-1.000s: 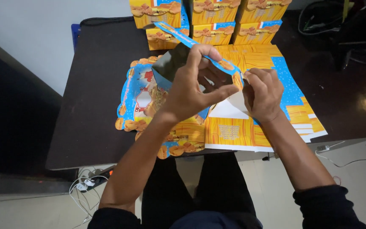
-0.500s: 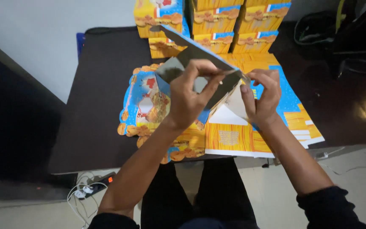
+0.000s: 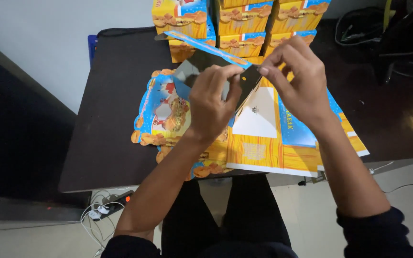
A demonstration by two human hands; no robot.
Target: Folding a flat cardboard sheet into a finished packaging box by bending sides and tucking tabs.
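Nearest the camera, two forearms in dark sleeves rise from the lap at 6 o'clock toward the middle of the dark worktop [image 3: 111,119]. Beneath them, at the worktop's near edge, lies a stack of flat carton blanks [image 3: 268,143], printed orange, blue and white, fanned toward 4 o'clock. At 8 o'clock of that stack lies a die-cut blank [image 3: 161,117] with a scalloped blue-and-orange border, flat on the worktop.

Above these, the left hand [image 3: 211,102] grips a partly folded carton [image 3: 206,59], held above the flat blanks near the frame's centre. Its fingers [image 3: 216,79] are curled together over the carton's dark inner face, thumb pressed against a panel. Just at 2 o'clock of it, the right hand [image 3: 297,81] pinches the carton's edge: the forefinger tip and thumb are pressed together on the panel, while the other fingers curve loosely above. The two hands almost touch at the fold. A blue-and-orange flap of the carton sticks out toward 11 o'clock.

Farther off, at 12 o'clock, stacked finished boxes [image 3: 244,24] in orange and blue stand in rows along the worktop's far side. At 2 o'clock, well apart, a dark bag [image 3: 359,24] sits in shadow.
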